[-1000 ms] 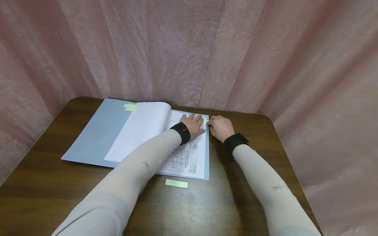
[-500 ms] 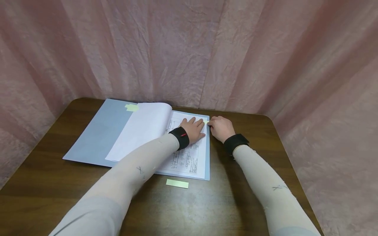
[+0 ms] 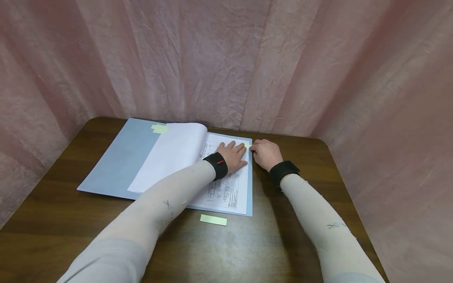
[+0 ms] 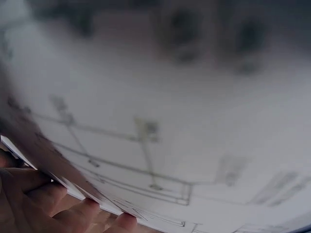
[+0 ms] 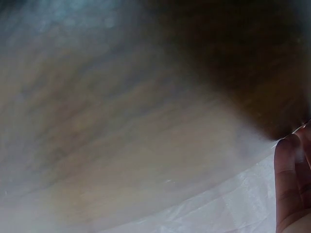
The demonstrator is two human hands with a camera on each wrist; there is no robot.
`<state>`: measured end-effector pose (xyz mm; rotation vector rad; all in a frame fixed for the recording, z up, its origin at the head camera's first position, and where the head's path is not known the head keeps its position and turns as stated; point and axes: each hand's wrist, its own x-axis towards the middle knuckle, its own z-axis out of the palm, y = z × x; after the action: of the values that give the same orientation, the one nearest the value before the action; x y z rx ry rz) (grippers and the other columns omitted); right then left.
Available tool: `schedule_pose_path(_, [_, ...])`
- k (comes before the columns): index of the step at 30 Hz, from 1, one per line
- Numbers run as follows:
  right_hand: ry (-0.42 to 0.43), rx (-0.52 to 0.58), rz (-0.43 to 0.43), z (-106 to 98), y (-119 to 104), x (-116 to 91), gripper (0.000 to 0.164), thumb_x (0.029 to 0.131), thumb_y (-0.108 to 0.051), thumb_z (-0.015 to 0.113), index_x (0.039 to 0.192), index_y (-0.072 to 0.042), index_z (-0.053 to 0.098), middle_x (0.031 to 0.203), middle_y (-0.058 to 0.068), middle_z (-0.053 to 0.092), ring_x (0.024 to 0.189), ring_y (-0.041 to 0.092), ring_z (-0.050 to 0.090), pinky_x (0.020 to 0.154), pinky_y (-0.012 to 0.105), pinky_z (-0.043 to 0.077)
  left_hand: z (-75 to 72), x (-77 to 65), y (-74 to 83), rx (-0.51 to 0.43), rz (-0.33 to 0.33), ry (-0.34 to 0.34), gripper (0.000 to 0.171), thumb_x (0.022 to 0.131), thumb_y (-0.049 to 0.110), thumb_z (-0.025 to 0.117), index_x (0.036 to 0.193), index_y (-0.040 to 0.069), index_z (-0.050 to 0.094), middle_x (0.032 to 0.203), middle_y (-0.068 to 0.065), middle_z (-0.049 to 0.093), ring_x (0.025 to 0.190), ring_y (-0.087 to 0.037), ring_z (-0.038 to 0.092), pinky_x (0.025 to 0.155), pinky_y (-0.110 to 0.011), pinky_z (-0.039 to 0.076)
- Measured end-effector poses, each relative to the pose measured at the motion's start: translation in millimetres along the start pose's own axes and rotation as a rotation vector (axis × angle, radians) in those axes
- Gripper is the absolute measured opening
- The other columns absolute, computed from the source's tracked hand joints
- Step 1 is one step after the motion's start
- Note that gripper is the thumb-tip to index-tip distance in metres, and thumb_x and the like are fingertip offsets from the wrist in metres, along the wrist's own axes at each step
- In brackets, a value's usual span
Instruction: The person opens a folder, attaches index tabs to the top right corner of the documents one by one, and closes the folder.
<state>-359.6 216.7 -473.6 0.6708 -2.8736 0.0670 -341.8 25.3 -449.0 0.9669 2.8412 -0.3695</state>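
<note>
A light blue folder [image 3: 109,165] lies spread on the table, with white sheets [image 3: 173,149] curled over to its left. On the right side shows a sheet with printed technical drawings [image 3: 231,196]. My left hand [image 3: 232,157] rests palm down on that sheet with its fingers spread. In the left wrist view its fingertips [image 4: 87,206] touch the paper. At the folder's upper right edge, my right hand [image 3: 267,153] has curled fingers and pinches the end of a yellow-green sticky note [image 3: 247,145]. The right wrist view shows its fingers [image 5: 286,179] together, their grip partly hidden.
A pale green sticky strip [image 3: 213,220] lies on the brown wooden table [image 3: 247,251] in front of the folder. More yellow-green sticky notes [image 3: 160,128] stick out at the top of the turned sheets. A pink curtain [image 3: 212,59] hangs behind the table.
The left hand has slid slightly down the sheet, away from the sticky note. The right hand keeps its place at the folder's edge. The whole view has shifted a little.
</note>
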Motion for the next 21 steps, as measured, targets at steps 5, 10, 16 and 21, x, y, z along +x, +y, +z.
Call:
schedule_pose_path(5, [0.000,0.011,-0.013,-2,-4,0,0.027,0.091,-0.013,0.066,0.116,-0.014,0.076,0.111,0.004,0.069,0.102,0.024,0.063,0.084,0.038,0.051,-4.2,2.6,-0.5,-0.020,-0.044,-0.036,0.073,0.103,0.062,0.028,0.160,0.018,0.027,0.164,0.000,0.023,0.147,-0.030,0.027,0.110,-0.055,0.028])
schedule_pose_path(10, [0.011,0.004,-0.005,-3,-5,1,0.026,0.090,-0.014,0.067,0.114,-0.015,0.077,0.108,0.003,0.069,0.098,0.023,0.063,0.083,0.037,0.051,0.8,9.6,-1.7,-0.030,-0.059,-0.045,0.072,0.103,0.061,0.028,0.161,0.018,0.024,0.165,0.000,0.021,0.148,-0.030,0.025,0.110,-0.056,0.027])
schedule_pose_path(16, [0.004,0.005,-0.024,-2,-6,2,0.026,0.090,-0.013,0.066,0.115,-0.014,0.076,0.110,0.004,0.069,0.101,0.023,0.063,0.083,0.038,0.051,-3.3,1.3,-0.5,-0.032,-0.066,-0.041,0.071,0.104,0.060,0.029,0.161,0.018,0.025,0.165,0.000,0.021,0.148,-0.030,0.026,0.109,-0.056,0.028])
schedule_pose_path(21, [-0.008,-0.003,-0.015,-1,-6,2,0.027,0.091,-0.014,0.066,0.115,-0.015,0.076,0.111,0.004,0.068,0.103,0.023,0.063,0.084,0.038,0.051,-4.4,-2.5,0.3,-0.033,-0.060,-0.026,0.072,0.103,0.061,0.029,0.161,0.017,0.026,0.165,-0.001,0.022,0.148,-0.030,0.026,0.110,-0.056,0.027])
